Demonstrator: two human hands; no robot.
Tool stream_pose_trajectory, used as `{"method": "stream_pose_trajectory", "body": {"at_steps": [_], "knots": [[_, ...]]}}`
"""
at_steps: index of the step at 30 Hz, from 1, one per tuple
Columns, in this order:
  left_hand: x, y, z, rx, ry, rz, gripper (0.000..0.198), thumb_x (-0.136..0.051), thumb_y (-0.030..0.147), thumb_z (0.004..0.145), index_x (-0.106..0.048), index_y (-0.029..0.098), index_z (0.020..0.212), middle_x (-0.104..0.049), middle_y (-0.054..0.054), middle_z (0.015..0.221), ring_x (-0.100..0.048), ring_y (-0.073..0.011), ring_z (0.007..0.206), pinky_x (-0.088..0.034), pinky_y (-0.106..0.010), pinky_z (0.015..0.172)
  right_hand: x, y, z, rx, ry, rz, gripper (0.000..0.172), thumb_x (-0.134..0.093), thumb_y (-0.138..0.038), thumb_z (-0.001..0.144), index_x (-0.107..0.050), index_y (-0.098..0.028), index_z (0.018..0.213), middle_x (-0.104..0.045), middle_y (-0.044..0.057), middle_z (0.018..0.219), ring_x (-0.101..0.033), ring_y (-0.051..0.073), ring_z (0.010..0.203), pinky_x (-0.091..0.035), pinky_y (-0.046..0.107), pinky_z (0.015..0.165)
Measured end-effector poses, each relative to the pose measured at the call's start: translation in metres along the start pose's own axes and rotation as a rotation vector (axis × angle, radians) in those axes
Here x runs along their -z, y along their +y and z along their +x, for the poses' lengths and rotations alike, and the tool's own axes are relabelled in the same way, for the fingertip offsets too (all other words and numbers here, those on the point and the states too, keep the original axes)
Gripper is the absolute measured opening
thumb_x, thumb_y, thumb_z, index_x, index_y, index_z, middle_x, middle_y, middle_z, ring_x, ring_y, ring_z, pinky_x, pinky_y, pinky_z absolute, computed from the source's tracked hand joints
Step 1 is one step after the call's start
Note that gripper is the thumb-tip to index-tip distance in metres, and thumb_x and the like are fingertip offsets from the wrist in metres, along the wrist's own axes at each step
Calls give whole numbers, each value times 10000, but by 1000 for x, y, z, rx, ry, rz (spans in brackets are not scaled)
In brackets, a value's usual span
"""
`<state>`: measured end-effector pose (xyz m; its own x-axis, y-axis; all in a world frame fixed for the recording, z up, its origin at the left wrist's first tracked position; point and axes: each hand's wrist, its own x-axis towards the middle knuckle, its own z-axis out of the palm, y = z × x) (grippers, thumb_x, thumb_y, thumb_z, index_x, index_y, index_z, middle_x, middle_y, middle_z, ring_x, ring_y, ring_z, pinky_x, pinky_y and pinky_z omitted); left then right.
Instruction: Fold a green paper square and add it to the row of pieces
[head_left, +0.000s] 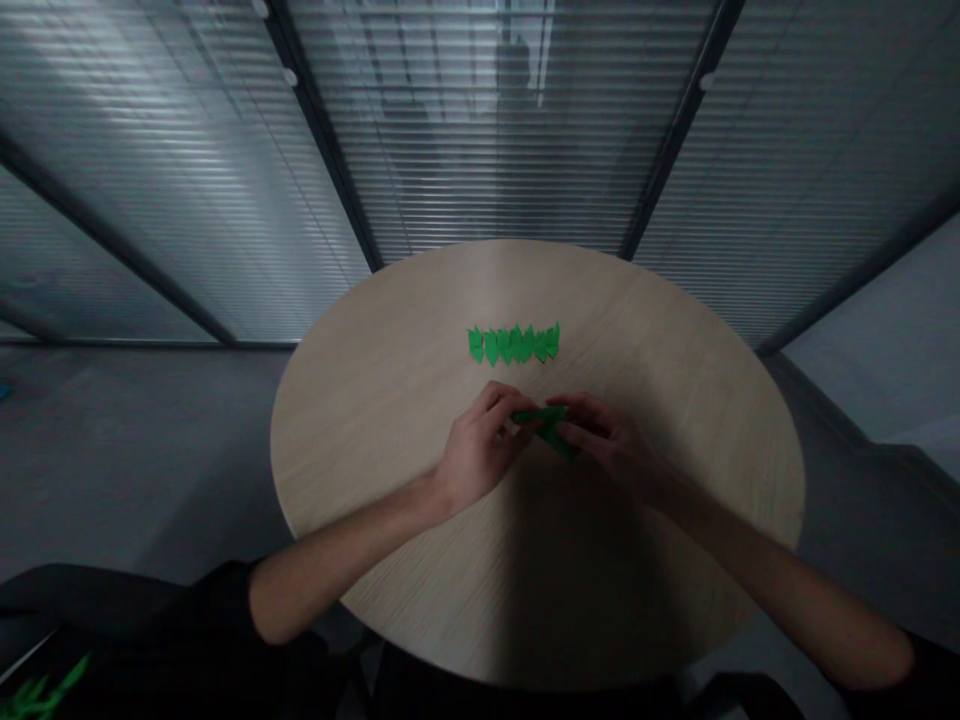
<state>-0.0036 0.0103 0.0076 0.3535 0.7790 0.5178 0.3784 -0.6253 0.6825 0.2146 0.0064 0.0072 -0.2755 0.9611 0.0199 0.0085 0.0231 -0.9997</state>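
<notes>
Between my two hands is a piece of folded green paper, held above the near middle of the round table. My left hand pinches its left end with thumb and fingers. On the other side, my right hand grips the right part, fingers closed on the paper. Just beyond my hands a row of several small folded green paper pieces lies side by side on the wood, with pointed ends. The finer folds of the held piece are too blurred to make out.
The round light-wood table stands close to glass partitions with blinds and dark frames. At the lower left, blurred green pieces rest on something dark. A dark chair is near my left arm. Grey floor surrounds the table.
</notes>
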Motion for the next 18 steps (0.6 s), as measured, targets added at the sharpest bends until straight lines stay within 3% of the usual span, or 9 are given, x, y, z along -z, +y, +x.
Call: {"method": "stream_pose_trajectory", "body": {"at_steps": [7,18], "knots": [[-2,-6,-3,-131,28,146,163,-630,196,997,-689,167,1147,-632,-108,1113,-662,-201,964,-587,-355,807,1,4,1,-16,23,12,315,-774,-385,850,-724,-260,1135,-757,46,1004,-714,192,878,-591,304,725],[-3,-9,-2,-181,66,192,180,-660,190,973,-679,169,1151,-642,-95,1074,-655,-210,952,-597,-348,777,3,5,2,1,2,-4,315,-764,-374,861,-714,-271,1155,-749,40,1028,-714,191,908,-596,306,751]]}}
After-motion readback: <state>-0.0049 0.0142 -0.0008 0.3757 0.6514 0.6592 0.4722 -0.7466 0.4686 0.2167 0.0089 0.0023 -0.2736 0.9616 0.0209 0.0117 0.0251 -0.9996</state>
